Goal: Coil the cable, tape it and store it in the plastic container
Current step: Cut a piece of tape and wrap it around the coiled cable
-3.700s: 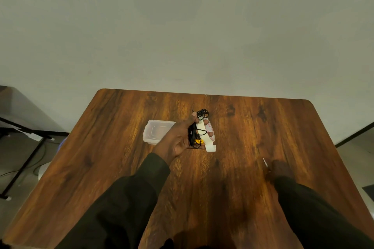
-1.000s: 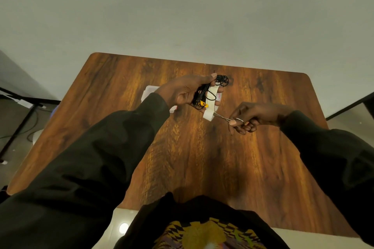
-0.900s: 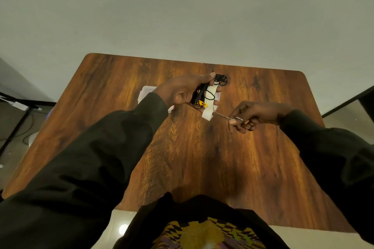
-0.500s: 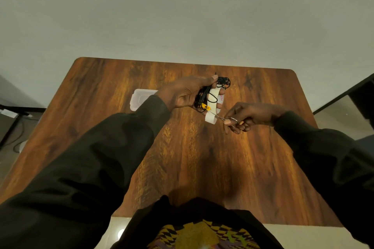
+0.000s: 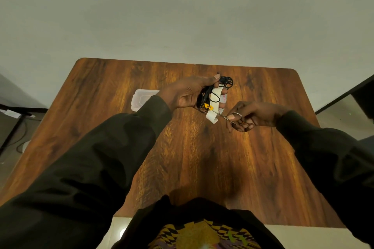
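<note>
- Table (image 5: 202, 157): wood top, fills more of the view than 3.7 s ago; your head is tipped further down, so your torso and both dark sleeves show at the bottom edge.
- Plastic container (image 5: 139, 99): on the table left of your left wrist, partly hidden by the sleeve. Same spot on the table as before.
- Left hand (image 5: 186, 94): closed around the coiled cable (image 5: 206, 94), thumb on top, held up over the table's far middle. Loose loops stick out past the fingertips. Grip unchanged across all frames.
- Right hand (image 5: 251, 114): 3.7 s ago it lay flat on the table at the right; now it is raised next to the left hand, fingers curled through the handles of the scissors (image 5: 230, 118).
- Tape (image 5: 214, 105): white strip over the coil, free end curling below your left hand.
- Scissors: tips touch the tape's hanging end; half a second ago they were just short of it. Can't tell whether the blades are closed.
</note>
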